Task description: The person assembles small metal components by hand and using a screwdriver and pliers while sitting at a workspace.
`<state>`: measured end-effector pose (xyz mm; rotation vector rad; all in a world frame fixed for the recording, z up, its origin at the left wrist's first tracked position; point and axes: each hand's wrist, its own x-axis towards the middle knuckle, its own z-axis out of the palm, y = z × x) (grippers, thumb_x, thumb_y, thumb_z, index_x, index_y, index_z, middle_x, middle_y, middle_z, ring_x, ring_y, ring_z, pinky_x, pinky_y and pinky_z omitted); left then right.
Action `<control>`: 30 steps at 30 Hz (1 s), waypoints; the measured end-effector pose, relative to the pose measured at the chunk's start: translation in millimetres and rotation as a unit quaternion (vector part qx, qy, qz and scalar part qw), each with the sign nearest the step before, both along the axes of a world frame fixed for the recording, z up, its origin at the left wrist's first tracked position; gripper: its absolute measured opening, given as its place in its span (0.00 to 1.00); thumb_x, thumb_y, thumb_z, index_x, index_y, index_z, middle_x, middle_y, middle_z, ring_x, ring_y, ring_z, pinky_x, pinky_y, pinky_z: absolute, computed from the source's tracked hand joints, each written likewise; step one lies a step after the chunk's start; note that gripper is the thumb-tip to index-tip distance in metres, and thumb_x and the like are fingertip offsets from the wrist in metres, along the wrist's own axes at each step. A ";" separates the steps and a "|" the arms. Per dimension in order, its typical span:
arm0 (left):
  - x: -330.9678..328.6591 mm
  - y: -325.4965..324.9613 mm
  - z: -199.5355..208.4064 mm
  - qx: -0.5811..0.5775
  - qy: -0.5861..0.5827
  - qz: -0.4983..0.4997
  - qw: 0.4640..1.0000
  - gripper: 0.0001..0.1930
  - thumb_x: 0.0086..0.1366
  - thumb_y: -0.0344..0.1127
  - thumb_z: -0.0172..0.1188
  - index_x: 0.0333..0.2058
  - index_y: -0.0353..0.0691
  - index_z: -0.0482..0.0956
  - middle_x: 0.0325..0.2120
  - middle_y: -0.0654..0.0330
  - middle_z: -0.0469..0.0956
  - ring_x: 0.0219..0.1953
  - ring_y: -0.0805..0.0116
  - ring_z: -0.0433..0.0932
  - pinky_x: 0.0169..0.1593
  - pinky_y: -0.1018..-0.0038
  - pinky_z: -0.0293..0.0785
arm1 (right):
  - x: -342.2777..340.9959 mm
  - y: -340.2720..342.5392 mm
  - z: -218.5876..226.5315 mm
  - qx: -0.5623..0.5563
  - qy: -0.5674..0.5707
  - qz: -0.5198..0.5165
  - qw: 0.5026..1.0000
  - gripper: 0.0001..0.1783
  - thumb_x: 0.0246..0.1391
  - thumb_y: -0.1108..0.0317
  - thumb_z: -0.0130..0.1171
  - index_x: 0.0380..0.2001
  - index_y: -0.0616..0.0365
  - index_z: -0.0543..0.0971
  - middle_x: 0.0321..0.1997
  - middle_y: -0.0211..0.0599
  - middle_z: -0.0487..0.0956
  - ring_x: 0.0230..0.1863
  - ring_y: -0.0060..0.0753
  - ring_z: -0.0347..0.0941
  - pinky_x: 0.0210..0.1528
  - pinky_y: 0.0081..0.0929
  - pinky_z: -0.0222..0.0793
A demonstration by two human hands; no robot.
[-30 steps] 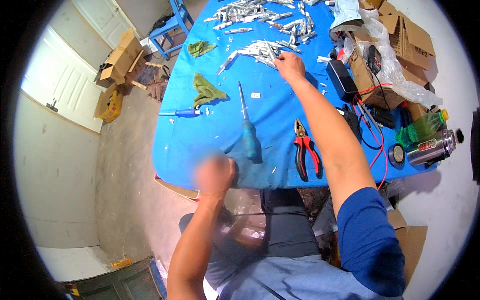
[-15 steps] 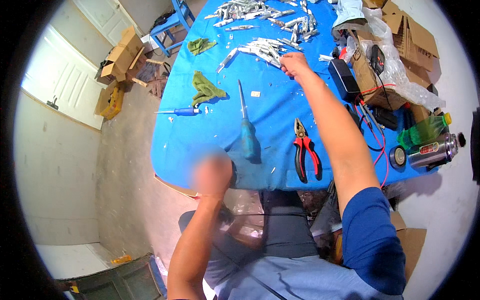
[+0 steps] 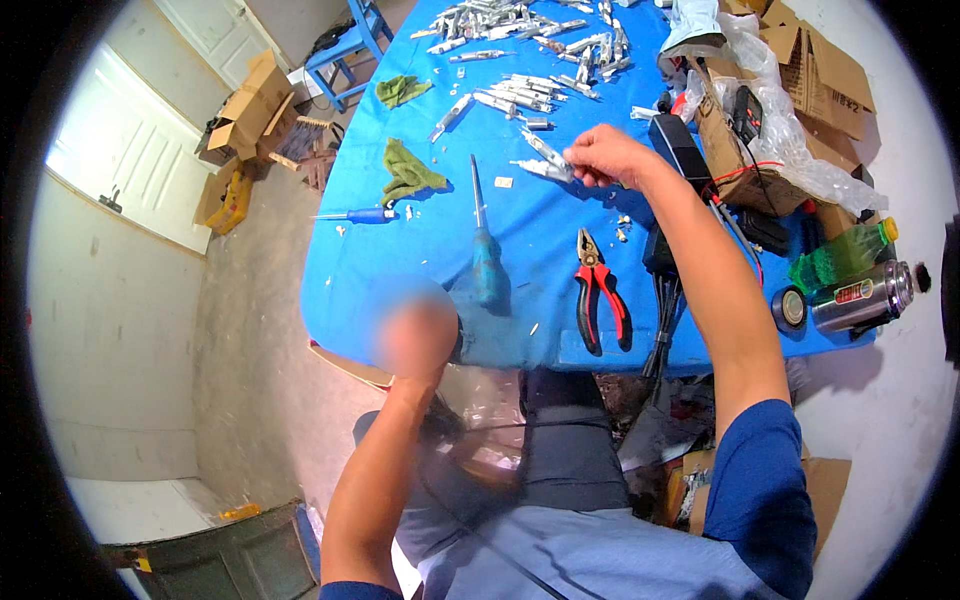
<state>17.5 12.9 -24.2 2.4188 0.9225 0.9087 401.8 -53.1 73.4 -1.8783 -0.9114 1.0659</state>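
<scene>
My right hand (image 3: 608, 157) is closed over the blue table, its fingers pinching slim silver metal parts (image 3: 545, 168). Their pointed ends stick out to the left of my fingertips. Just beyond lies a small group of similar silver parts (image 3: 520, 93), with a larger heap (image 3: 490, 18) at the far end. My left hand (image 3: 415, 335) is at the table's near left edge, smeared by a blur that hides its fingers. To its right lie a screwdriver with a teal handle (image 3: 487, 265) and pliers with red and black grips (image 3: 603, 300).
Green cloths (image 3: 408, 172) and a small blue screwdriver (image 3: 368, 215) lie on the left side. Along the right edge stand a black box-shaped device (image 3: 678, 145), cardboard boxes (image 3: 735, 160), a green bottle (image 3: 850, 258) and a steel flask (image 3: 865, 298). Dark cables (image 3: 662, 320) hang over the near edge.
My right hand has drawn back from the group of silver parts, toward me, with several in its fingers. Dark cables now show beside the pliers. My left hand stays about where it was.
</scene>
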 end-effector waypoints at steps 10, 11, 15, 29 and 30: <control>10.1 -6.3 11.1 0.044 0.070 0.072 0.994 0.04 0.57 0.32 0.59 0.27 0.40 0.76 0.22 0.54 0.74 0.24 0.56 0.72 0.30 0.61 0.69 | -11.3 -18.9 -10.9 0.183 -0.383 -0.051 0.904 0.14 0.51 0.59 0.59 0.37 0.55 0.82 0.40 0.46 0.82 0.44 0.49 0.78 0.47 0.41 0.72; 9.3 -4.6 8.8 0.052 0.065 0.070 0.994 0.04 0.57 0.32 0.59 0.26 0.40 0.76 0.22 0.54 0.74 0.24 0.56 0.72 0.30 0.61 0.69 | -14.4 -16.2 -9.2 0.192 -0.386 -0.022 0.902 0.15 0.51 0.58 0.59 0.37 0.55 0.82 0.41 0.46 0.82 0.45 0.50 0.78 0.47 0.41 0.72; 13.0 -4.3 16.3 0.120 0.048 0.042 0.991 0.04 0.56 0.32 0.59 0.25 0.40 0.76 0.21 0.55 0.74 0.23 0.57 0.72 0.28 0.61 0.68 | -22.9 0.0 -14.6 0.086 -0.392 -0.001 0.916 0.18 0.49 0.54 0.61 0.37 0.56 0.82 0.41 0.48 0.81 0.45 0.51 0.78 0.48 0.44 0.71; 3.7 3.6 -2.6 0.051 0.093 0.048 0.993 0.05 0.58 0.33 0.61 0.31 0.40 0.78 0.27 0.57 0.77 0.28 0.60 0.75 0.32 0.65 0.71 | 12.7 21.6 -25.2 0.092 -0.080 -0.099 0.988 0.18 0.56 0.54 0.58 0.28 0.59 0.83 0.36 0.42 0.83 0.34 0.34 0.78 0.39 0.34 0.71; -0.8 5.5 -8.3 0.040 0.114 0.052 0.991 0.06 0.58 0.34 0.61 0.33 0.40 0.78 0.29 0.58 0.77 0.30 0.61 0.75 0.33 0.65 0.71 | 11.1 19.4 -19.0 0.148 -0.051 -0.110 0.982 0.16 0.62 0.58 0.54 0.32 0.60 0.82 0.33 0.36 0.83 0.30 0.23 0.74 0.36 0.28 0.69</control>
